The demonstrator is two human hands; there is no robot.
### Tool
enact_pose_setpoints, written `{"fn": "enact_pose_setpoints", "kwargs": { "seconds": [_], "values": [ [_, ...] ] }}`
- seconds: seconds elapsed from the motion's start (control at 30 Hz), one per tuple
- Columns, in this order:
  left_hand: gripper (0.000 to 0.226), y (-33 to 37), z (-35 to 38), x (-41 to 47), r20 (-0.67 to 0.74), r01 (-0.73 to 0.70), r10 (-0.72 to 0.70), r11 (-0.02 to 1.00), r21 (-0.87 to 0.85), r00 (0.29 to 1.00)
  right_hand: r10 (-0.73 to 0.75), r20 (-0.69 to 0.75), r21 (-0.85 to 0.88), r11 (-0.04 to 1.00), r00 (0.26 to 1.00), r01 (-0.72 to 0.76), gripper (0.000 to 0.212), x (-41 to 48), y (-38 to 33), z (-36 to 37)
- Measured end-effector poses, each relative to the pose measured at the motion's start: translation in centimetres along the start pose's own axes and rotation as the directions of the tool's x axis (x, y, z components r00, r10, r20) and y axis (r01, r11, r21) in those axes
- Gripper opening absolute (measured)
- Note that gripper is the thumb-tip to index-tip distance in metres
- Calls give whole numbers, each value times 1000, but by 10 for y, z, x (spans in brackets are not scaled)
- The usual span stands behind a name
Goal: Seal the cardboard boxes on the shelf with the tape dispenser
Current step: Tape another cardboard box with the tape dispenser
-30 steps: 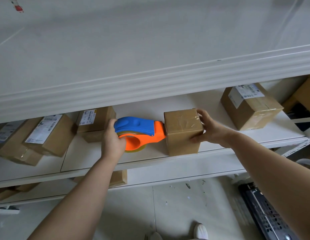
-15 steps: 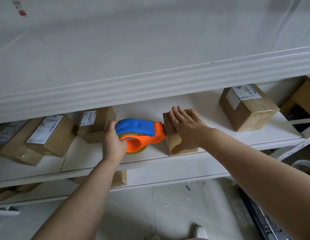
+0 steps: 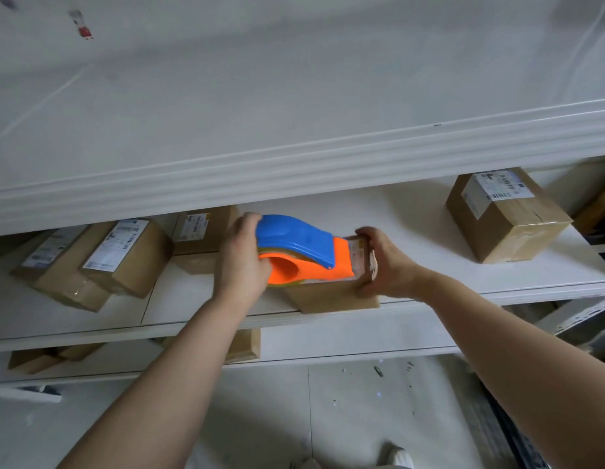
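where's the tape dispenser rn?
Head view, centre: tape dispenser on the small cardboard box at the front edge of the shelf, gripped by the left hand; right hand holds the box.

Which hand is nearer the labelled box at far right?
Right. Right hand grips the middle box, left of the labelled box; left hand, holding the tape dispenser, is farther left.

Tape dispenser [image 3: 299, 250] atop box [image 3: 331, 296] (shelf [image 3: 429, 231] front edge).

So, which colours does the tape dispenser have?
The tape dispenser is blue on top and orange below. The head view, the only one, shows it clearly.
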State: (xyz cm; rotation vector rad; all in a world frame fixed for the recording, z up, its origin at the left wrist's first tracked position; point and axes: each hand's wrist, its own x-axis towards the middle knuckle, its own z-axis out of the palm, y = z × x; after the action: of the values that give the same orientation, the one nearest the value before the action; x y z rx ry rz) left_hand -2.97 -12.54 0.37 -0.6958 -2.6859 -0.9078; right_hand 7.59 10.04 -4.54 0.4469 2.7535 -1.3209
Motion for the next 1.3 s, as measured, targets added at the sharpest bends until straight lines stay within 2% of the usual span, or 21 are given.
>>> {"fn": "enact_pose_setpoints", "kwargs": {
  "seconds": [0.07,0.17,0.23,0.4,0.63,0.97,1.3],
  "values": [
    [57,14,9,-2,21,-82,82,997,10,996,66,20,-61,996,998,-65,113,-6,10,2],
    [59,30,17,0,29,-147,147,989,6,989,9,18,-234,972,1000,-4,126,-3,6,5],
    [60,33,17,4,22,-103,103,995,-8,994,-24,28,-233,972,999,30,129,-1,-1,7],
    [47,15,12,19,141,-2,-7,998,66,990,24,12,-176,984,1000,-21,129,0,0,4],
    [46,-78,-34,31,19,271,-276,954,125,961,8,21,-244,970,1000,-2,129,0,1,4],
    [40,-100,-31,41,71,247,-255,964,100,964,17,13,-303,953,1000,-12,129,2,-1,6],
    [50,-113,7,20,128,316,-317,948,28,940,24,22,-292,956,999,-16,129,2,-2,6]
  ]
}}
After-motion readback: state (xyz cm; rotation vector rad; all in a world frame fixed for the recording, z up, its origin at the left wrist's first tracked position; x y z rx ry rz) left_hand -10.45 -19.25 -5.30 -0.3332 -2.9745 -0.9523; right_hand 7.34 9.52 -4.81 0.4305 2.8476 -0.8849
